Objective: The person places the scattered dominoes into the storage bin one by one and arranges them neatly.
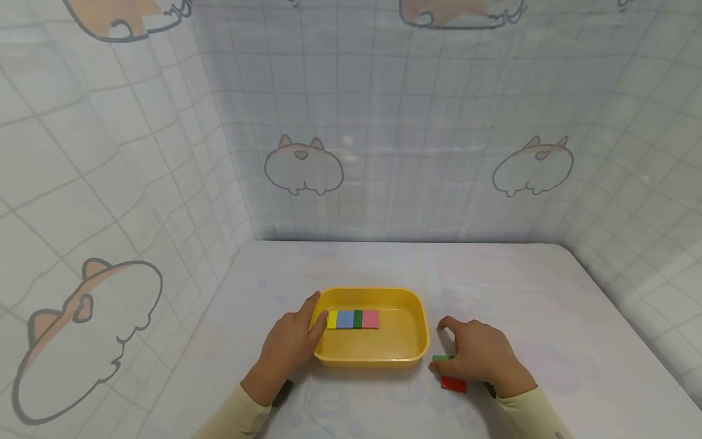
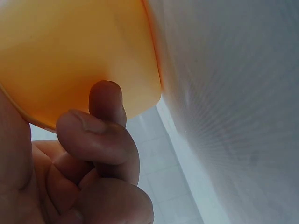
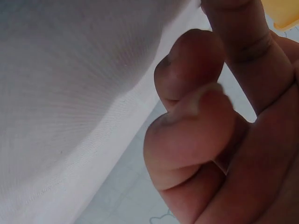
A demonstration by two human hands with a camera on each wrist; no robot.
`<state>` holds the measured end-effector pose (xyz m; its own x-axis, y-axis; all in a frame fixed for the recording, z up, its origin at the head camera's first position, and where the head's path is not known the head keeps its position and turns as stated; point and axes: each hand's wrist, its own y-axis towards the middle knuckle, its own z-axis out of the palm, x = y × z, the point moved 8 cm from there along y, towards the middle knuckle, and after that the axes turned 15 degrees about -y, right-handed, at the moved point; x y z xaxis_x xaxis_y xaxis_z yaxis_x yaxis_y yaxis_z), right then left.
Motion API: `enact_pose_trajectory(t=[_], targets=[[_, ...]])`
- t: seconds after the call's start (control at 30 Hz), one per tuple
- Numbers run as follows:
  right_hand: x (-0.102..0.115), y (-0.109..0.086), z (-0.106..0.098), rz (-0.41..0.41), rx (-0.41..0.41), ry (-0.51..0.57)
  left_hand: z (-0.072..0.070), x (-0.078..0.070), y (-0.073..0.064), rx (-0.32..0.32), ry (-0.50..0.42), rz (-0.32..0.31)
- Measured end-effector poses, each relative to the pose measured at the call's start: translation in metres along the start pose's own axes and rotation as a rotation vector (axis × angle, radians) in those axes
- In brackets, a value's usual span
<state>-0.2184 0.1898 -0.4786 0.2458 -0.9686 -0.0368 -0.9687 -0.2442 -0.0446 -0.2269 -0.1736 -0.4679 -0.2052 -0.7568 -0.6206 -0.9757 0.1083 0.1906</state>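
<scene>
A yellow plastic tray stands on the table. My left hand grips its left side, with the thumb at the rim and other fingers against the outer wall, seen in the left wrist view. Inside lie flat coloured pieces in a row: yellow, blue, dark green and pink. Right of the tray, my right hand is over a green piece and a red piece, both partly covered. Its thumb and index finger are spread apart; the right wrist view shows no piece between its fingers.
The white table reaches back to a wall of grid-patterned cloth with printed animal figures. Similar cloth hangs on the left and right. A dark object shows beneath the left wrist.
</scene>
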Motion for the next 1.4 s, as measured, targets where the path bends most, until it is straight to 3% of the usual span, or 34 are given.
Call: enact_pose_trajectory(t=[1.4], targets=[[0.0028, 0.0013, 0.002, -0.02, -0.003, 0.077, -0.0026, 0.0014, -0.0016, 0.0, -0.001, 0.011]])
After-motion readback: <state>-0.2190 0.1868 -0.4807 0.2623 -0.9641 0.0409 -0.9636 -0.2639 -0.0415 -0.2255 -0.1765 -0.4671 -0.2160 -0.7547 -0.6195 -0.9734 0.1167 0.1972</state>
